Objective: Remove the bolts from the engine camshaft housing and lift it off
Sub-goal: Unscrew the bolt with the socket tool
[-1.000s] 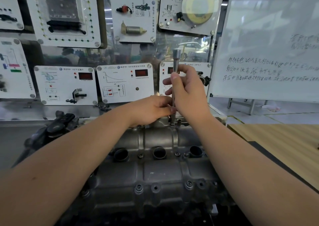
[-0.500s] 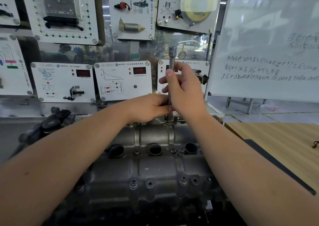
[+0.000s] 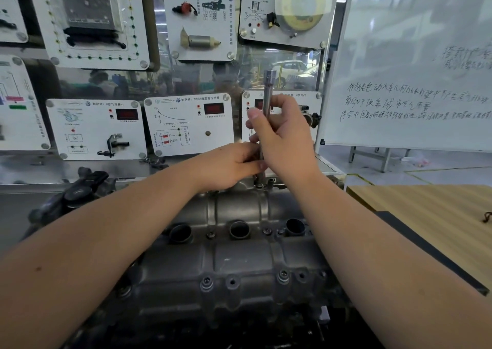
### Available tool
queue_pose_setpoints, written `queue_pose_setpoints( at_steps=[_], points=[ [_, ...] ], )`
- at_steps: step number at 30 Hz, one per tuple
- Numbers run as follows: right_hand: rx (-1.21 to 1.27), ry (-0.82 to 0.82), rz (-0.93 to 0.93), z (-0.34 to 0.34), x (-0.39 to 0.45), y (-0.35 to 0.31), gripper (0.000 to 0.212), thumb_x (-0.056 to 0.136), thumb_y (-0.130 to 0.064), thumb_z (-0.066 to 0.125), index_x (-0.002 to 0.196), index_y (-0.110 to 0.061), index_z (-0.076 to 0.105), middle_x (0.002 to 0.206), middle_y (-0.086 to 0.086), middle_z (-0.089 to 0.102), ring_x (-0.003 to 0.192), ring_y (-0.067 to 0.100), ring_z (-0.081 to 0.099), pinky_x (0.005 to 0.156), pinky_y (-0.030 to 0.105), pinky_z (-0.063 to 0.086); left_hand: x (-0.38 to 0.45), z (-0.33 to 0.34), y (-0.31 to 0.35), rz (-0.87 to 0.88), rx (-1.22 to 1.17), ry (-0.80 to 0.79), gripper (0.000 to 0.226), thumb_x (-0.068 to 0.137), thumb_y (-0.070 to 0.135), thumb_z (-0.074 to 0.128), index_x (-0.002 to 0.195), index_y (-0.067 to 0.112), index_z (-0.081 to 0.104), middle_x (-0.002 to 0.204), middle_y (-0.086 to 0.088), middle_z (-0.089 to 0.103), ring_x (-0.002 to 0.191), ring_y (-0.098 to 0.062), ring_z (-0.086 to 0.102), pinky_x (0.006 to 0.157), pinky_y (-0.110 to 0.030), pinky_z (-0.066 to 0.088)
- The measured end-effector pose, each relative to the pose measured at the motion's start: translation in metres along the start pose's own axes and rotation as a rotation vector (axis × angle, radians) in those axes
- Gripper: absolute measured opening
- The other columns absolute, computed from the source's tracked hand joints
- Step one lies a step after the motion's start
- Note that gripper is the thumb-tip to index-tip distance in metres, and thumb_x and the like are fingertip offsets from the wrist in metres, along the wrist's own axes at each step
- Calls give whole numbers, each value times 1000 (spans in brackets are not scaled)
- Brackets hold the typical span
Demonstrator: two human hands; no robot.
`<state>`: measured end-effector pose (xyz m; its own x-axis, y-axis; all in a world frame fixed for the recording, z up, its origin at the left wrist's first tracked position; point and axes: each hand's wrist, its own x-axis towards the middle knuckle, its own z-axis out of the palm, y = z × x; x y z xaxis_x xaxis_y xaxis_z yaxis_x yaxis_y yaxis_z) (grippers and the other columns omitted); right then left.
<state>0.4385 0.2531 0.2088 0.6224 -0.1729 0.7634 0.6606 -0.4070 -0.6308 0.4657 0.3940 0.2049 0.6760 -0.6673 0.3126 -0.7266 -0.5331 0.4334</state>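
Housing point(image 3: 239, 255) front centre; panels point(image 3: 189, 125) behind; whiteboard point(image 3: 412, 69) right.

We reached both bare forearms forward, wrists nearly meeting. Our right hand point(image 3: 286, 138) curled upright around a slim vertical shaft, thumb raised along it. Our left hand point(image 3: 229, 166) lay knuckles-up just below, fingertips pinching the shaft's lower part.

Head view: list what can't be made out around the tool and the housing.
- Tool tip and the bolt under it, head view: the extension bar runs down behind the left hand and right hand.
- Left fingertips: hidden behind the right hand.
- Camshaft housing, near edge and sides: covered by both forearms.
- Whiteboard writing: too blurred to read.
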Motion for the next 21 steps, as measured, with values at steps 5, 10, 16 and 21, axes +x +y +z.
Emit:
queue_pose_setpoints(
  at_steps=[5,10,16,21],
  points=[
    [-1,37,7,0,0,-3,10,102,-28,55,92,-27,59,81,-11,71,67,0,67,58,13,50,0,1,1,-13,-13,-1,30,105,38,50,120,15,62,114,-3,69,110,-23,63,100,-50,47],
    [-47,-24,5,0,1,-4,20,105,-27,46,99,-17,63,87,-10,72,68,2,67,54,23,55,-1,-1,0,-39,-21,-27,28,106,39,48,117,19,65,113,0,70,110,-19,63,102,-48,46],
    [13,27,-6,0,-1,-3,12,100,-32,59,108,-27,52,82,-12,74,63,1,68,58,12,49,1,1,3,-21,71,-9,25,105,41,49,110,21,64,105,-1,69,99,-20,65,94,-48,50],
    [-13,14,-10,0,-1,-6,14,103,-28,50,97,-21,60,88,-11,73,68,1,68,59,16,51,-1,1,1,-14,-17,-14,30,106,38,48,125,18,61,119,-3,68,114,-23,62,104,-50,45]
  ],
)
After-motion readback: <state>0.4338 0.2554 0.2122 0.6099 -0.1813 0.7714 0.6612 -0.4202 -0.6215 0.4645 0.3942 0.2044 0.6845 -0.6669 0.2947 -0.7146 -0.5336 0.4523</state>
